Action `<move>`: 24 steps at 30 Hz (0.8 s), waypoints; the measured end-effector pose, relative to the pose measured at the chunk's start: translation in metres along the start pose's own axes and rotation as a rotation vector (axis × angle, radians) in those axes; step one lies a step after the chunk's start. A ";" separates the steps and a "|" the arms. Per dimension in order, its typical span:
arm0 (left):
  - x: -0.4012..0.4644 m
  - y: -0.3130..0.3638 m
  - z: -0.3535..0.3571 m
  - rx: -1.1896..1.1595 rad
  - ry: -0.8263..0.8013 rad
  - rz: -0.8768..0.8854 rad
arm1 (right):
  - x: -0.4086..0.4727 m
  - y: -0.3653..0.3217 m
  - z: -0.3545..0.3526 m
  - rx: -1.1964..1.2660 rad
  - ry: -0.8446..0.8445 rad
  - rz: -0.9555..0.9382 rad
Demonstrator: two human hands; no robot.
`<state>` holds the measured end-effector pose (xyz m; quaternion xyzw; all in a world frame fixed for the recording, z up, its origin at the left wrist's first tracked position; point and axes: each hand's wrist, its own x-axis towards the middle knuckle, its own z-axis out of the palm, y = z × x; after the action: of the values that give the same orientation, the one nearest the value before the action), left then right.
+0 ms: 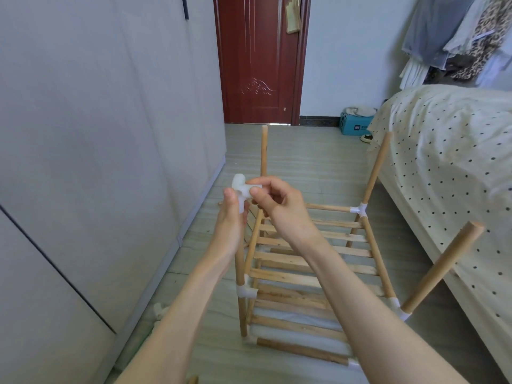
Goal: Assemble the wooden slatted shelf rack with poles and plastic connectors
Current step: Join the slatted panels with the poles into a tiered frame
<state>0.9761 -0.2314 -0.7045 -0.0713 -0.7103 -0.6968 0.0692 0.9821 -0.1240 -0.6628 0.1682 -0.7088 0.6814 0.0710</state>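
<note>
Both hands pinch a white plastic multi-way connector [241, 191] above the wooden slatted rack [310, 273]: left hand [231, 217] below, right hand [279, 203] beside.

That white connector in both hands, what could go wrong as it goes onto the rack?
1. The connector is pinched by the left hand and right hand above the near-left pole; a crooked push could jam it.
2. The poles stand loose and splayed, one leaning toward the bed, so pressing down might tip the rack.
</note>
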 end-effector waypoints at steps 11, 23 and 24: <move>-0.037 0.014 0.047 0.192 -0.125 0.089 | -0.035 -0.015 -0.084 0.108 -0.018 0.158; -0.057 -0.002 0.129 0.333 -0.752 0.025 | -0.131 0.009 -0.161 -0.151 0.498 0.134; -0.055 -0.008 0.128 0.344 -0.729 -0.006 | -0.141 0.014 -0.157 -0.241 0.445 0.110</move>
<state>1.0289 -0.1037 -0.7256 -0.2991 -0.7949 -0.4969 -0.1783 1.0884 0.0517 -0.7129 -0.0344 -0.7600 0.6149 0.2077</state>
